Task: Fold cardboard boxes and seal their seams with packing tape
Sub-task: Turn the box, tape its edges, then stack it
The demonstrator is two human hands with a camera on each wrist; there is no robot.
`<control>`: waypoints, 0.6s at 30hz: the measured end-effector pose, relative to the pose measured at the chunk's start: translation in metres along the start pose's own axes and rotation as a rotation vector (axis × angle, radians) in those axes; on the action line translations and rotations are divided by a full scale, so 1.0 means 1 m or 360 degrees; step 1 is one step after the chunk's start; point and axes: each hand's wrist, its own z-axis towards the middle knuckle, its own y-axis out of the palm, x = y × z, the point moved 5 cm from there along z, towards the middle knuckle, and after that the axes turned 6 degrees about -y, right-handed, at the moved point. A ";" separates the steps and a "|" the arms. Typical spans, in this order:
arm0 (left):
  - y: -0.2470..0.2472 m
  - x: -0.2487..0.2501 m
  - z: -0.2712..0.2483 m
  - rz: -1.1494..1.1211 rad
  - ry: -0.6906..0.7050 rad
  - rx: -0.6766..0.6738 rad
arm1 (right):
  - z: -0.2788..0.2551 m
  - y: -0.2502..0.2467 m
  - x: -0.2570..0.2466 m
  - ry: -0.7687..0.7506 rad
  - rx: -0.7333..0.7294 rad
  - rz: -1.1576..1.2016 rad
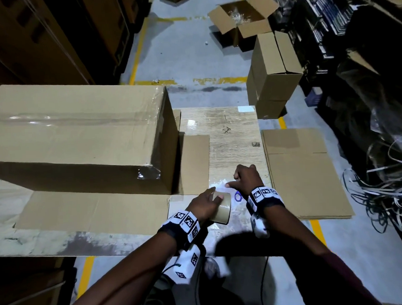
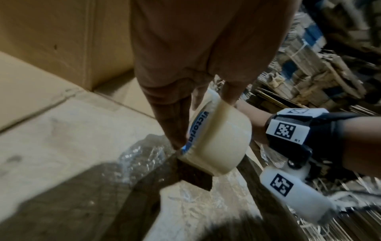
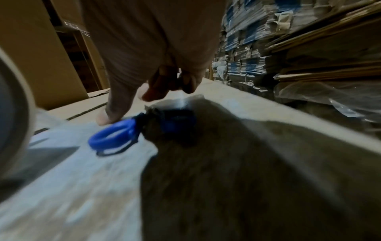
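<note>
Currently | packing tape roll (image 1: 221,208) is being gripped by left hand (image 1: 203,203) on bench (image 1: 231,137) beside taped box (image 1: 81,133) | right hand (image 1: 246,179), loosely curled, is holding nothing, over blue scissors (image 3: 112,138) | roll judged light, rigid; best held through its core.

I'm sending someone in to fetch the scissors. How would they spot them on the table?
Start at the big taped box on the left of the table, then come to the near edge, where the left hand grips a tape roll. The scissors lie just right of the roll, under the right hand: the only blue thing there.
</note>
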 end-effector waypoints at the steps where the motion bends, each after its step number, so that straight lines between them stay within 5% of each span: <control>1: -0.006 0.000 -0.009 0.0136 0.0053 0.0021 | 0.003 -0.003 0.002 0.0004 -0.0093 -0.0100; 5: -0.045 0.022 -0.066 0.0352 0.0553 0.0035 | 0.010 -0.028 -0.034 -0.0299 -0.0242 -0.0380; 8: -0.091 0.054 -0.122 0.0272 0.1046 0.0052 | -0.001 -0.058 -0.112 -0.0685 0.0002 0.0194; 10: -0.133 0.067 -0.152 0.0144 0.1240 0.0281 | -0.013 -0.069 -0.170 -0.0874 0.0201 0.0586; 14: -0.224 0.051 -0.155 0.0176 0.1317 0.1077 | -0.031 -0.062 -0.239 -0.0941 0.0336 0.1122; 18: -0.254 0.027 -0.118 0.0454 0.1255 0.1148 | -0.041 -0.034 -0.250 -0.0803 0.0201 0.1408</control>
